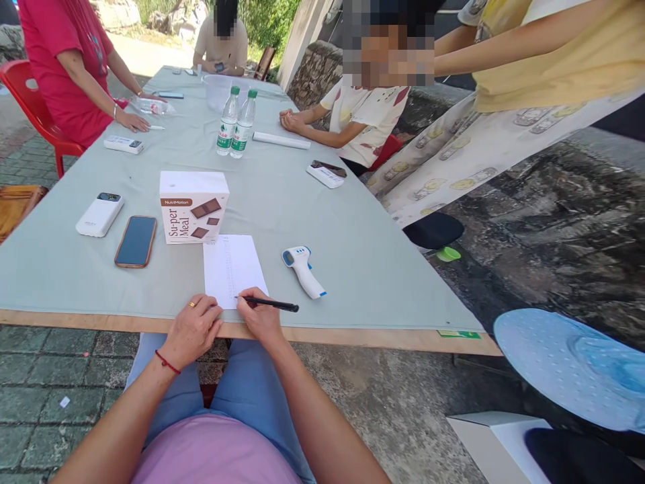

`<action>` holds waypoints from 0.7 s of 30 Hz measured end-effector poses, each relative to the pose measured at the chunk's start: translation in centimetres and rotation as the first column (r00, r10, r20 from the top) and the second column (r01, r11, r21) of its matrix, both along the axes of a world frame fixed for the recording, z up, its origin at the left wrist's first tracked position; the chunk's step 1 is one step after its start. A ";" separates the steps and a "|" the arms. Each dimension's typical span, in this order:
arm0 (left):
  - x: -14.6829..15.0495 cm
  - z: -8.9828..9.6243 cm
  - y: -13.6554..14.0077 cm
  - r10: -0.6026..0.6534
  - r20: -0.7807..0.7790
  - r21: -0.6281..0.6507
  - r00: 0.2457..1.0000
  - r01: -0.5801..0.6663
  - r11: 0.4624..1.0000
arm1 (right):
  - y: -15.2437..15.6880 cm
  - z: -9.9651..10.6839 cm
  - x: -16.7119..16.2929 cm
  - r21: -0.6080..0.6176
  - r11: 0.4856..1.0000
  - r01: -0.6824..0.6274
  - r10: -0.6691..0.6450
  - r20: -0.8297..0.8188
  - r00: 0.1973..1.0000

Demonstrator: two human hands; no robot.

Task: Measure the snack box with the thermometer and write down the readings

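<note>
A black pen (pixel 269 303) is gripped in my right hand (pixel 262 317), its tip on the lower part of a white sheet of paper (pixel 246 269). Faint columns of handwriting run down the sheet. My left hand (pixel 194 331), with a ring and a red bracelet, rests at the table edge. Its fingers are curled together beside the paper's lower left corner, and I see nothing in them. Behind the sheet stands a white and brown Su-per Meal box (pixel 194 208). To the right lies a white infrared thermometer (pixel 305 271); to the left, a smartphone (pixel 136 240).
A white power bank (pixel 99 214) lies left of the phone. Two water bottles (pixel 235 128) and a clear basin (pixel 224 93) stand farther back on the table (pixel 363 269). Several people are around it. A blue hat (pixel 569 363) is at the lower right.
</note>
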State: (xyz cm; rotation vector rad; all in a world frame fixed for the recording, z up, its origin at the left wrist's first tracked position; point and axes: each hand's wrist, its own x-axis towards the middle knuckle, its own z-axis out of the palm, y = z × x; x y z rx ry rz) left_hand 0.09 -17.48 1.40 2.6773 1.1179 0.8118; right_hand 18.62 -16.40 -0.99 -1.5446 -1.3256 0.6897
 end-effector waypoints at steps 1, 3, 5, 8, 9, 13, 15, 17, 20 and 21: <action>0.0 0.0 0.0 0.001 0.003 0.003 1.000 -0.001 1.000 | 0.0 0.0 0.0 0.000 1.000 0.000 0.000 0.000 1.000; 0.0 0.0 0.0 0.002 0.007 0.003 1.000 -0.002 1.000 | 0.0 0.0 0.0 0.001 1.000 0.001 -0.001 -0.001 1.000; 0.0 0.0 0.0 0.001 0.008 -0.002 1.000 -0.001 1.000 | 0.0 0.0 0.0 0.002 1.000 0.002 -0.002 -0.001 1.000; 0.0 0.0 0.0 0.003 0.007 -0.011 1.000 -0.003 1.000 | 0.0 0.0 -0.1 0.002 1.000 0.012 -0.012 -0.005 1.000; 0.0 0.0 0.0 0.003 0.007 -0.014 1.000 -0.003 1.000 | 0.0 0.1 -0.1 -0.001 1.000 0.014 -0.014 -0.010 1.000; 0.0 0.1 0.0 0.003 0.016 -0.030 1.000 -0.003 1.000 | 0.1 0.2 0.0 -0.016 0.999 0.039 -0.039 -0.050 0.998; 0.0 0.1 0.0 0.004 0.024 -0.041 1.000 -0.003 0.999 | 0.1 0.1 0.0 -0.014 0.997 0.070 -0.071 -0.063 0.995; 0.0 0.2 0.0 0.004 0.025 -0.044 1.000 -0.002 0.999 | 0.2 0.1 0.0 -0.014 0.996 0.087 -0.088 -0.062 0.994; 0.0 0.1 0.0 0.004 0.016 -0.033 1.000 -0.003 0.999 | 0.2 0.1 0.0 -0.018 0.996 0.082 -0.083 -0.057 0.995; 0.0 0.1 0.0 0.004 0.013 -0.026 1.000 -0.003 1.000 | 0.2 0.1 -0.1 -0.020 0.996 0.082 -0.083 -0.053 0.995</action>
